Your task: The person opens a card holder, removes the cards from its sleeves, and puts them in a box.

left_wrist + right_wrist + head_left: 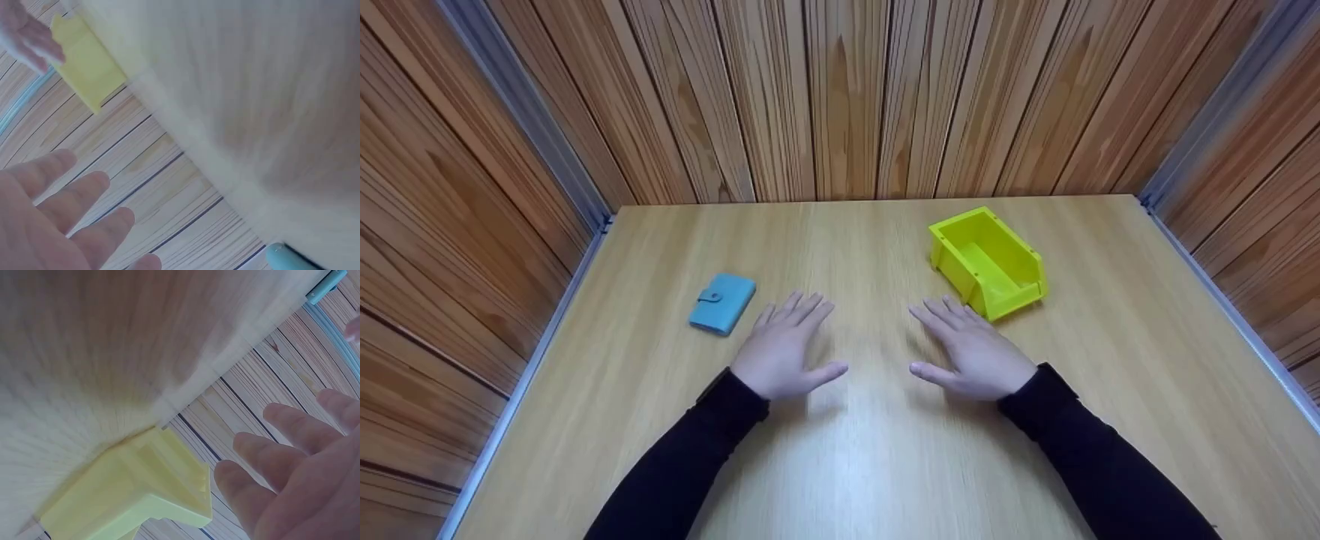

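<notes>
My left hand (pixel 784 351) hovers palm down over the table with its fingers spread and nothing in it. Just to its left lies a small light-blue wallet or notebook (pixel 723 304) with a snap strap; its edge also shows at the bottom of the left wrist view as a blue shape (pixel 288 257). The right hand (pixel 976 352) is likewise spread and holds nothing. Its fingertips overlap the near corner of a yellow-green plastic bin (pixel 988 262) in the head view. That bin (pixel 129 486) stands upright with its inside bare, low in the right wrist view.
A light wood table (pixel 862 465) spreads under both hands. Behind it rises a wood-plank wall (pixel 847 97), with plank walls at left and right too. Grey metal rails (pixel 529 397) run along the table's sides.
</notes>
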A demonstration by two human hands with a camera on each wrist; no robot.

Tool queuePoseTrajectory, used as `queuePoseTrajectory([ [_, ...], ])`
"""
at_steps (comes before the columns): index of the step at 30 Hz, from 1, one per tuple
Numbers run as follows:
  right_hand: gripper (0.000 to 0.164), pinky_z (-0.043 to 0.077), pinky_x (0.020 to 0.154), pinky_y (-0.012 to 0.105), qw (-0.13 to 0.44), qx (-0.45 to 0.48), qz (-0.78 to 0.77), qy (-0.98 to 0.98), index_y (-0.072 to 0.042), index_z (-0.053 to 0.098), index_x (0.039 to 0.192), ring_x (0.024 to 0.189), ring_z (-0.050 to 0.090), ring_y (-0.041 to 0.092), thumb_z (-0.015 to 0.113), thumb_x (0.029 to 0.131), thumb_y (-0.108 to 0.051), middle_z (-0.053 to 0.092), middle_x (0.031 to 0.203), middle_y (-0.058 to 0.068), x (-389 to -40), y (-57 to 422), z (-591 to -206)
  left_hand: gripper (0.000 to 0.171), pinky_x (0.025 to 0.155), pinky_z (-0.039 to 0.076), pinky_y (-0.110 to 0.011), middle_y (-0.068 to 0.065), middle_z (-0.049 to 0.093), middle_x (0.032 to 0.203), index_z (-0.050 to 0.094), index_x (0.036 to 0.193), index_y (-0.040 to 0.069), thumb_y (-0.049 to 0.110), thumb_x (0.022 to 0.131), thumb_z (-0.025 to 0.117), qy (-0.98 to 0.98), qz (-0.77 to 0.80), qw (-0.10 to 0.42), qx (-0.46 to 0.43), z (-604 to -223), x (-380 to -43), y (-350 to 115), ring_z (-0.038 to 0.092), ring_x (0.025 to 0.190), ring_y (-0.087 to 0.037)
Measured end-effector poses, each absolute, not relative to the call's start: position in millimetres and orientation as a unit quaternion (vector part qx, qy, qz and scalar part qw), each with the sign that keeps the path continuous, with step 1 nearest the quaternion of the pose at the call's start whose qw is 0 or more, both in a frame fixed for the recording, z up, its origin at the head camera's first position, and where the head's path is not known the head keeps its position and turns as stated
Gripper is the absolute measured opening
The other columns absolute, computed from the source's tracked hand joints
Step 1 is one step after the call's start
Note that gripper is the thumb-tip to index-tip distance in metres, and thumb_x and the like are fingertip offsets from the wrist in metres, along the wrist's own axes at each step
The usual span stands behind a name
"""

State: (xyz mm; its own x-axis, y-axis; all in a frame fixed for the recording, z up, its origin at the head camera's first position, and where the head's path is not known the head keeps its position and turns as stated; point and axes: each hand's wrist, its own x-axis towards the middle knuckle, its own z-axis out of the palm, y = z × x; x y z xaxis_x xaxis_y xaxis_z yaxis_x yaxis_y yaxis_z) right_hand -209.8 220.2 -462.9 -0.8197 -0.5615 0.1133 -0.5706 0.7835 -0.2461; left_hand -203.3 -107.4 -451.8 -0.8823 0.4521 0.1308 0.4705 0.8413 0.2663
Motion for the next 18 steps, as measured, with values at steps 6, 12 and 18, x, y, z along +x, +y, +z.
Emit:
queuePoseTrajectory([
  [6,0.089,0.022,0.117,0.058,0.016,0.299,0.133,-0.945,-0.023,0.024,0.157,0.148,0.022,0.038,0.043,0.088,-0.075,0.032,0.158,0.015,-210,220,-463,0.093,0.118,0.020,-0.059,-0.005,0.032,0.160,0.030,0.155,0.023,0.081,0.083,0.044,-0.955,-0.179,0.081,-0.223,-433,-209,-126,0.025,0.148,-0.032],
  [12,0.089,0.022,0.117,0.059,0.015,0.296,0.138,-0.945,-0.024,0.023,0.157,0.147,0.025,0.039,0.043,0.088,-0.076,0.033,0.158,0.013,-209,219,-462,0.090,0.116,0.027,-0.056,-0.010,0.035,0.157,0.030,0.154,0.018,0.070,0.086,0.057,-0.947,-0.256,0.118,-0.152,-420,-227,-167,0.032,0.144,-0.034],
  [18,0.087,0.026,0.115,0.061,0.025,0.297,0.153,-0.942,-0.025,0.026,0.157,0.142,0.033,0.042,0.047,0.088,-0.074,0.039,0.154,0.016,-209,218,-463,0.093,0.112,0.030,-0.061,-0.020,0.031,0.157,0.028,0.155,0.011,0.065,0.086,0.061,-0.951,-0.297,0.073,-0.047,-428,-244,-212,0.032,0.141,-0.043],
])
